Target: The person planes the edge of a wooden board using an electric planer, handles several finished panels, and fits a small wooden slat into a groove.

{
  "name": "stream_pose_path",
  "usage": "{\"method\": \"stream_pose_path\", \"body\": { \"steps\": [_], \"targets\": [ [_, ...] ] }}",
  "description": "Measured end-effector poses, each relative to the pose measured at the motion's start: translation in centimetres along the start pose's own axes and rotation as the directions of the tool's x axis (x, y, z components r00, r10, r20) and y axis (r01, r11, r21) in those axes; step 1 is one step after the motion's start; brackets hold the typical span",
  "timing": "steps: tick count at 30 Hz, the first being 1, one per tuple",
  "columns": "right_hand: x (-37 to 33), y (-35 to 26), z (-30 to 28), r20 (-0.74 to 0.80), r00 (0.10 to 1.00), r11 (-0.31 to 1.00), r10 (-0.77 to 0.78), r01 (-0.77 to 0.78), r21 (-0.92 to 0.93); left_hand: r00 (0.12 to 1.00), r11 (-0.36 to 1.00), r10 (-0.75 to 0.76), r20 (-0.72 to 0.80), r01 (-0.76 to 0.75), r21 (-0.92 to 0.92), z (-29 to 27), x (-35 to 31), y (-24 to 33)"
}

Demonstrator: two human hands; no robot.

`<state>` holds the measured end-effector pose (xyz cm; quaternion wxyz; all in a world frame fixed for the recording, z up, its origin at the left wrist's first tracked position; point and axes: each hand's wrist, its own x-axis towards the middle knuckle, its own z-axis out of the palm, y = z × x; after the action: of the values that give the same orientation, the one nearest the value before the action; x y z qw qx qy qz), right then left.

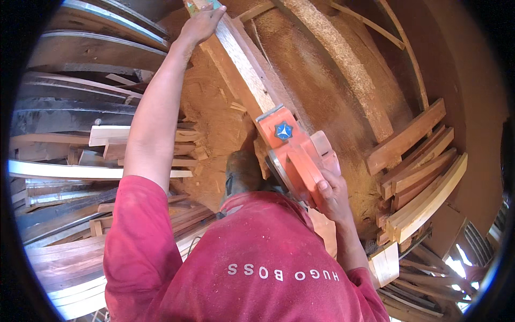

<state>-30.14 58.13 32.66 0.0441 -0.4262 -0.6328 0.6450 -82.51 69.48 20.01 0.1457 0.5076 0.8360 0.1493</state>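
Observation:
My right hand [336, 196] is closed round the rear handle of an orange electric hand planer [301, 163] with a blue front knob. The planer rests on the near part of a long, narrow wooden board [242, 65] that slants from the upper left toward my body. At the board's far end, my left hand [201, 26] grips it from above, thumb on the right edge; some of its fingers are hidden. A pale, light surface shows on the board between my left hand and the planer. Beneath the planer, the board's near end is out of sight.
Stacked boards [80, 102] fill the left side. More cut timber pieces [424, 182] lie piled at the right. A long plank covered in sawdust [343, 59] stretches beyond the planer. Brown sawdust [209, 102] coats the floor, with wood offcuts on it.

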Motion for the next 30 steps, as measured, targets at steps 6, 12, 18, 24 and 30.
{"method": "stream_pose_path", "body": {
  "steps": [6,12,18,24,30],
  "targets": [
    [4.9,-4.5,1.6,0.066,0.997,0.997,0.044,-0.048,0.064,0.997,0.998,-0.055,0.058,0.053,0.024,-1.5,-1.6,1.8],
    [10.3,-6.4,3.7,-0.055,0.977,0.974,-0.206,0.199,-0.111,0.996,0.999,-0.036,0.079,0.033,0.042,-1.4,-1.5,0.7],
    [15.3,-9.1,4.8,-0.070,0.968,0.968,-0.240,0.233,-0.092,0.997,0.997,0.071,0.015,-0.072,0.019,-1.5,-1.2,0.2],
    [20.1,-11.8,6.5,-0.063,0.948,0.949,-0.311,0.313,0.026,0.996,0.981,-0.013,0.092,0.030,-0.191,-3.8,-3.0,2.0],
    [21.2,-10.1,5.2,-0.018,0.961,0.960,-0.276,0.276,-0.041,0.887,0.903,0.182,-0.424,-0.321,-0.285,0.1,-21.6,9.2]
  ]
}}
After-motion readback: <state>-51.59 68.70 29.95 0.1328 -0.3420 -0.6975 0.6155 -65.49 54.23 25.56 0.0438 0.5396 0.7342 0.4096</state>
